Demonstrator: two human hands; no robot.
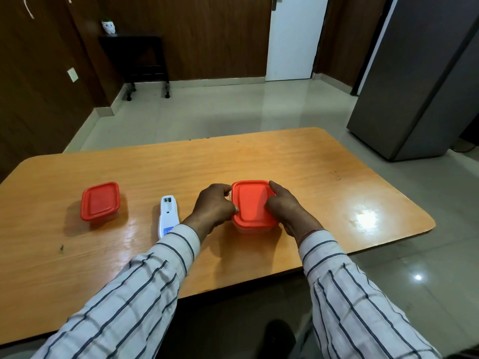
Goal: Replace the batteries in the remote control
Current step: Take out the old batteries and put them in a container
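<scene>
A white remote control (168, 216) lies face down on the wooden table (324, 177), its battery compartment open at the far end. Right of it stands a small clear container with a red lid (251, 204). My left hand (213, 204) grips the container's left edge and my right hand (286, 207) holds its right side, fingers on the lid. A second red-lidded container (100, 201) sits closed at the left of the table, apart from both hands. No batteries show; the contents of both containers are hidden.
The table's right edge and rounded corner (425, 224) lie close to the right container. A grey refrigerator (420, 81) stands on the floor at the right, a dark side table (137, 58) by the far wall, and a white door (293, 37) behind.
</scene>
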